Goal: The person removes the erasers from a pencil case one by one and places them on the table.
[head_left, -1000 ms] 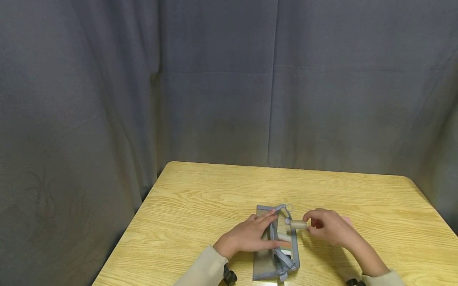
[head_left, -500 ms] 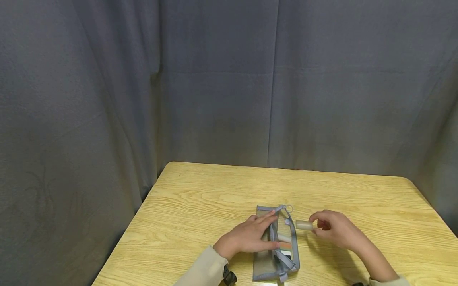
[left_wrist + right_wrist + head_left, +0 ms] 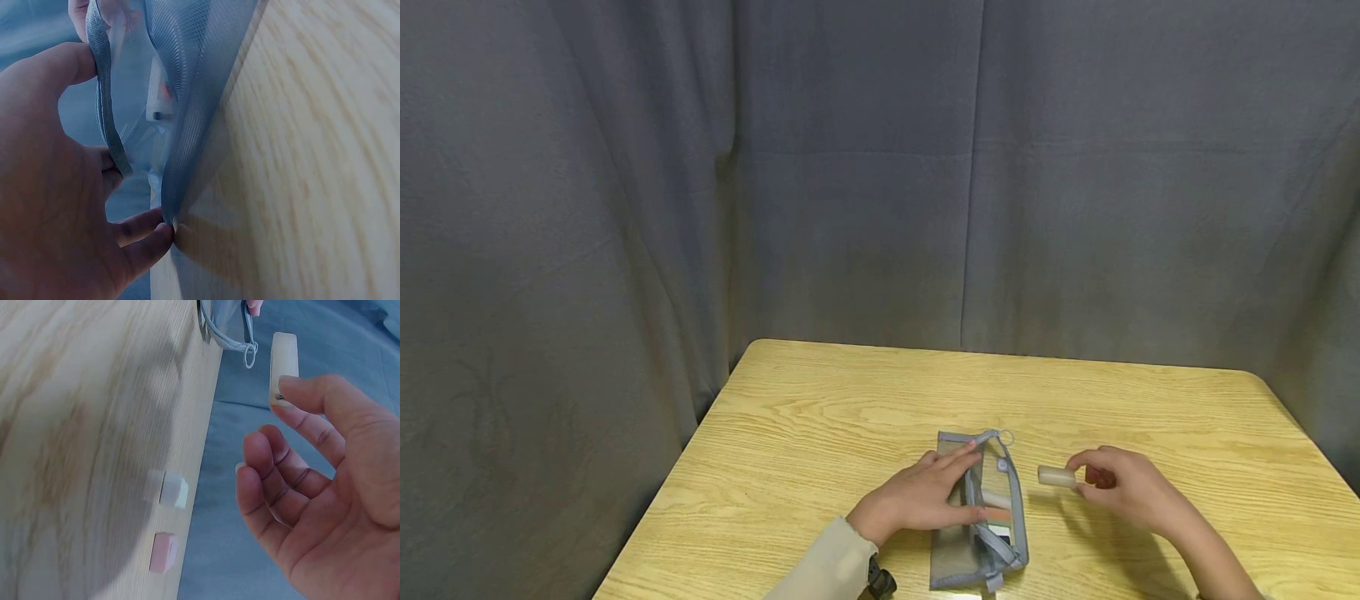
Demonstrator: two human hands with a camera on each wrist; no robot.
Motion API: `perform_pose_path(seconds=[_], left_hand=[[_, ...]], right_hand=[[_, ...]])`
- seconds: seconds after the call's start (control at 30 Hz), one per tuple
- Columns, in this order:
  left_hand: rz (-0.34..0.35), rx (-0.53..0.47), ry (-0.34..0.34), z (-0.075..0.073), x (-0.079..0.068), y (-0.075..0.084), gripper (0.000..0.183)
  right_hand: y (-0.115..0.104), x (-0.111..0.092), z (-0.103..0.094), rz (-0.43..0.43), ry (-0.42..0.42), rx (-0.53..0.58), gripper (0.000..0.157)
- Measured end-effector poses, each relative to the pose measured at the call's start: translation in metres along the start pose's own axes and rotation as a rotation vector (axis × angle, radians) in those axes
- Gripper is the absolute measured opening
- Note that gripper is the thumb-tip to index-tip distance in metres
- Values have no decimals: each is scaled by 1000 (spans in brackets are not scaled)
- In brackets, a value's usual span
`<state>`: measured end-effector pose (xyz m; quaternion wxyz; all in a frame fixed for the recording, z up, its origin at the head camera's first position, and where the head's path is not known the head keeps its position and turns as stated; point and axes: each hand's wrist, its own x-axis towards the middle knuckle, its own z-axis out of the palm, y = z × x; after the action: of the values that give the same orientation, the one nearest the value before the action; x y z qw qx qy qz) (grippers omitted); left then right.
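My left hand (image 3: 917, 496) holds a blue-grey mesh zip pouch (image 3: 953, 550) at its unzipped opening, the thumb against the zipper edge (image 3: 105, 106) in the left wrist view. Inside the pouch lie a pale piece (image 3: 996, 499), an orange and green striped piece (image 3: 998, 516) and a white one (image 3: 1000, 530). To the right of the pouch, my right hand (image 3: 1131, 486) pinches a short cream-coloured stick (image 3: 1057, 477) between thumb and index finger. The other fingers curl loosely beneath. That stick (image 3: 285, 359) is above the table, apart from the pouch; its kind is unclear.
Beside the right hand, a small white block (image 3: 174, 491) and a pink block (image 3: 164, 552) rest on the wooden table (image 3: 850, 392). A thin ring (image 3: 1007, 437) hangs from the pouch's far corner. Grey curtains (image 3: 850, 167) stand behind the table.
My right hand has drawn the cream stick rightward, away from the pouch's opening. It now covers the pink thing seen in the earlier head view. The left hand and pouch have stayed put.
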<state>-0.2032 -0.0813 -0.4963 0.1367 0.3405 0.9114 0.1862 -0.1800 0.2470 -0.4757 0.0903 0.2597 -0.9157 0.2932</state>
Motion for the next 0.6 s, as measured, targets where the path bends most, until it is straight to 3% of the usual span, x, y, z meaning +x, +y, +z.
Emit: perform_pose_path(seconds=[0.6], left_hand=[[-8,2,3,1,-1,0,84]], right_hand=[[14,-22,-7,39,7,16,19]])
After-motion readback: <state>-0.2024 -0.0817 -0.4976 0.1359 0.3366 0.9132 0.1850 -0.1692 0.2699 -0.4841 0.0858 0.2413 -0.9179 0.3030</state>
